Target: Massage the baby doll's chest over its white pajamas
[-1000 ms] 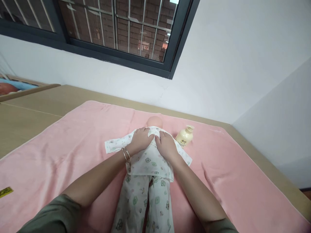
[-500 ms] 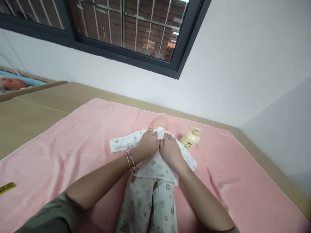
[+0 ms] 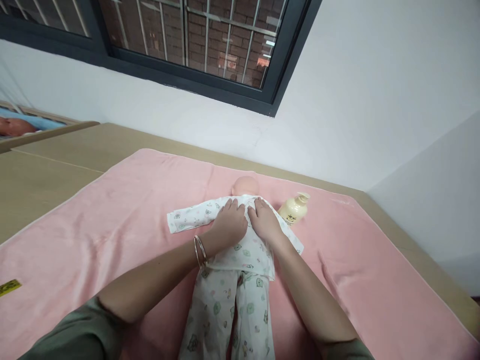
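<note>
Both hands sit almost where they were a moment ago, only a tiny bit lower on the doll's chest, and the view has tipped a little.

Much of the doll [image 3: 240, 250] is hard to see. Its head [image 3: 245, 185] peeks out past the fingertips, and the face does not show. Its feet are cut off at the bottom edge. The doll's body is covered by a white shirt [image 3: 195, 216] and white pants [image 3: 228, 315] with small green prints. One sleeve lies flat out to the left; the other sleeve is mostly hidden under the right hand and arm.

The left hand [image 3: 227, 226] lies flat and open on the shirt, fingers together, pressing on the chest. Two thin bangles [image 3: 200, 251] ring its wrist. The right hand [image 3: 264, 223] lies flat and open too, just beside the left one, thumbs nearly touching. Neither hand grips anything.

The doll lies on its back in the middle of a pink towel [image 3: 93, 235], which is spread over the tan table [image 3: 48, 170]. A cream pump bottle [image 3: 295, 210] lies tipped on the towel just beside the right hand. A small yellow tag [image 3: 9, 287] sits on the towel's left edge, too small to read.
</note>
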A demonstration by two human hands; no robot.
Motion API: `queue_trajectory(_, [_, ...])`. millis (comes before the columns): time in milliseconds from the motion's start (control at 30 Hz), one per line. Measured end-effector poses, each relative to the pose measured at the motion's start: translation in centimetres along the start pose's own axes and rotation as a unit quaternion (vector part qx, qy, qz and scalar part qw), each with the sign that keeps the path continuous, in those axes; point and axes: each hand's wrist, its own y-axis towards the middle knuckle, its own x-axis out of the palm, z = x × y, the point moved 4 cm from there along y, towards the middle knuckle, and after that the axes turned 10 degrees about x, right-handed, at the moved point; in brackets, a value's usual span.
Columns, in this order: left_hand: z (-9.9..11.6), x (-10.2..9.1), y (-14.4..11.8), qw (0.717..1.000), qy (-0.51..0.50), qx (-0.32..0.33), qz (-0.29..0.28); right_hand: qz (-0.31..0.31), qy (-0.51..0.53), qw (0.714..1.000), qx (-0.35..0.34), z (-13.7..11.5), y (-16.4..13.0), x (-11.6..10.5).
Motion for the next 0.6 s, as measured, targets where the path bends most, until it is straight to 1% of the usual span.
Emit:
queue_trajectory(67, [-0.6,-0.3,0.3,0.998,0.025,0.053,-0.027,0.007,-0.035,0.999,0.001,-0.8,-0.9,-0.1])
queue_trajectory(100, [-1.1,-0.4,0.4,0.997,0.031,0.064,-0.034,0.007,-0.052,0.999,0.003,-1.3,-1.5,-0.1])
queue_trajectory(133, [-1.8,-0.4,0.6,0.997,0.026,0.058,-0.031,0.005,-0.068,0.998,0.003,-1.7,-2.2,-0.1])
queue_trajectory(167, [-2.4,-0.4,0.8,0.999,0.014,0.038,-0.024,0.002,-0.082,0.997,0.0,-2.1,-2.8,-0.2])
queue_trajectory(267, [-3.7,-0.1,1.1,0.999,-0.014,-0.039,-0.004,-0.005,-0.098,0.995,-0.011,-2.9,-3.9,-0.4])
queue_trajectory(333, [-3.4,0.2,1.0,0.999,0.0,-0.052,-0.005,-0.01,-0.079,0.997,-0.009,-2.6,-3.8,-0.5])
queue_trajectory(433, [-2.0,0.6,0.5,0.998,0.033,-0.059,0.003,-0.026,-0.028,0.999,-0.014,-1.2,-2.2,-0.4])
queue_trajectory(533, [-0.6,1.1,-0.1,0.997,0.028,-0.07,0.016,-0.051,-0.002,0.999,-0.019,0.5,-0.3,0.2])
queue_trajectory(600, [0.0,1.3,-0.2,0.997,0.02,-0.068,0.023,-0.055,0.013,0.998,-0.021,1.1,0.4,0.7])
